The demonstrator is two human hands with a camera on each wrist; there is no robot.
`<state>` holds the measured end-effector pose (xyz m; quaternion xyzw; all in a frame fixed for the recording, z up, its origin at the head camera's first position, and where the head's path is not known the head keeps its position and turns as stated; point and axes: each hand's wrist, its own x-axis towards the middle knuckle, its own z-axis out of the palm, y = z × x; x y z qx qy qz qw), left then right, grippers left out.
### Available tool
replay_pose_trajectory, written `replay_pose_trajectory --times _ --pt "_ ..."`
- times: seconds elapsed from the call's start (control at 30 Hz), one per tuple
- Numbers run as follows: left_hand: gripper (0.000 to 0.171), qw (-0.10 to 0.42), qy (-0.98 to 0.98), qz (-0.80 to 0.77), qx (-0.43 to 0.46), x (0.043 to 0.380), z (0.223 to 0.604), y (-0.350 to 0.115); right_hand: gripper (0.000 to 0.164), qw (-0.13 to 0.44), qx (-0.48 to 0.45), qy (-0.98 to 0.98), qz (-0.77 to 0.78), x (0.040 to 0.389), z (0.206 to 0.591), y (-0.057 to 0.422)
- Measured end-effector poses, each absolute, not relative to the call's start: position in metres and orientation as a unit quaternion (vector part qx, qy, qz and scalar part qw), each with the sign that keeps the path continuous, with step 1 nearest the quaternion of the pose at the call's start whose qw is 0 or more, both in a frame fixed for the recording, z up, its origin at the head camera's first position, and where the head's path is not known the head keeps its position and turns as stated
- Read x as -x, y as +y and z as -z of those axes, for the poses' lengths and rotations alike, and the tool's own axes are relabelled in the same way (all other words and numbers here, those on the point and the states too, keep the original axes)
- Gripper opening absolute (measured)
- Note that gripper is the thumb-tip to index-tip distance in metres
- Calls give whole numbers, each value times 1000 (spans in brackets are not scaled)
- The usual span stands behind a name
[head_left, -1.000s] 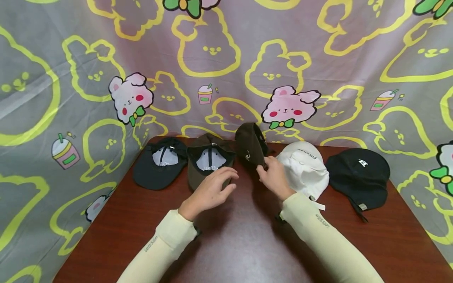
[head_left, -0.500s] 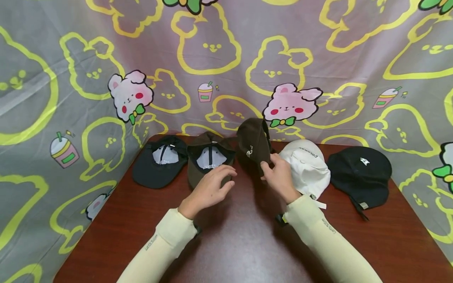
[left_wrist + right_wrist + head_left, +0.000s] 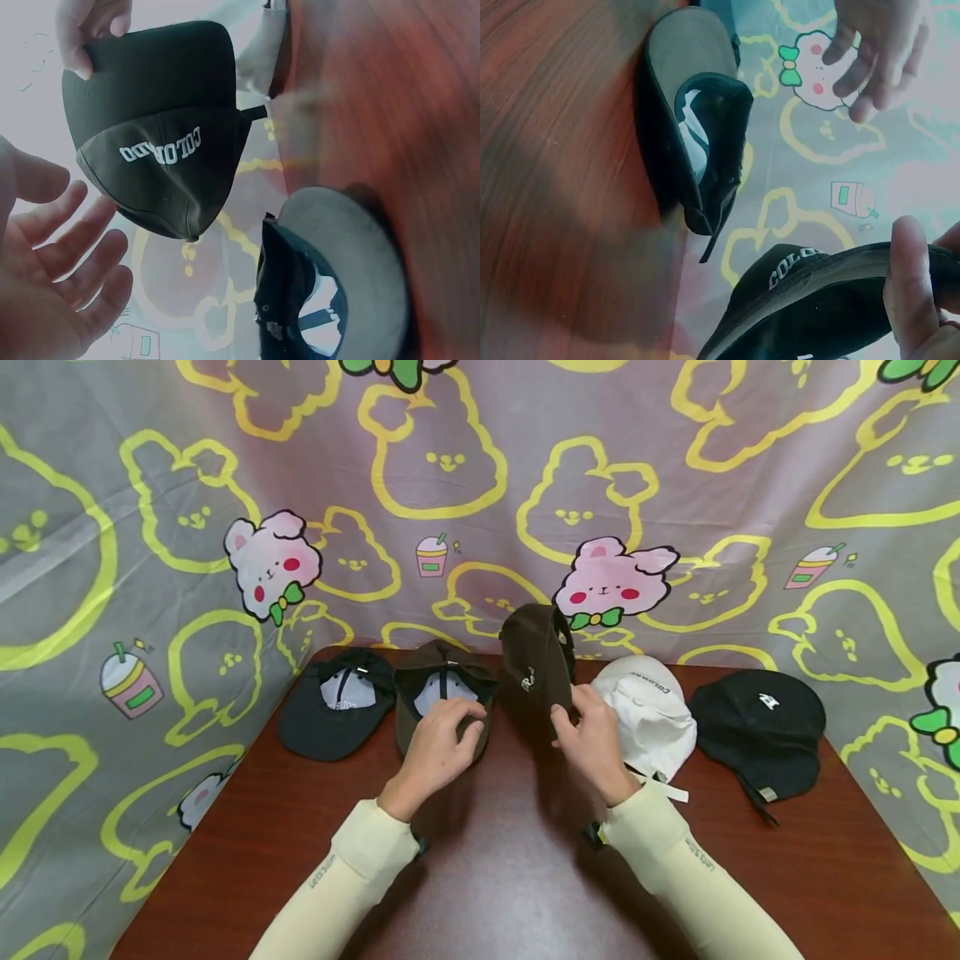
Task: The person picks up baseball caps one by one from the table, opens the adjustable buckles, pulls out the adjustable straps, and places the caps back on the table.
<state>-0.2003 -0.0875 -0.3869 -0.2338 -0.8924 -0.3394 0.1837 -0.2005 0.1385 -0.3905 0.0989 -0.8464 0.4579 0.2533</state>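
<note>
My right hand pinches the brim of a dark brown baseball cap, thumb on one face and fingers on the other. The cap is raised on its side, and pale lettering reading COLORADO shows on its front panel. My left hand hovers over a second brown cap, fingers loosely bent and nothing in them. That second cap lies upside down, its white lining showing. In the left wrist view, my left fingers are spread near the raised cap's crown; whether they touch it I cannot tell.
A black cap lies upside down at the far left. To the right are a white cap and a black cap, both crown up. All are on a reddish-brown table, backed by a patterned cloth.
The raised brown cap has turned so more of its front lettering shows, with its brim shifted right. My right hand moved slightly right and down; the left drew slightly left.
</note>
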Motion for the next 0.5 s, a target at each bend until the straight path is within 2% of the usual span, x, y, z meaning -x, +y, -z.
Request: replay_pose_trajectory --times 0.27,0.5 --pt "15 212 -877 367 228 217 358 -90 34 357 -179 -839 -369 197 394 134" --pt "18 223 -874 363 235 244 312 -76 34 377 -232 -846 -296 193 400 130"
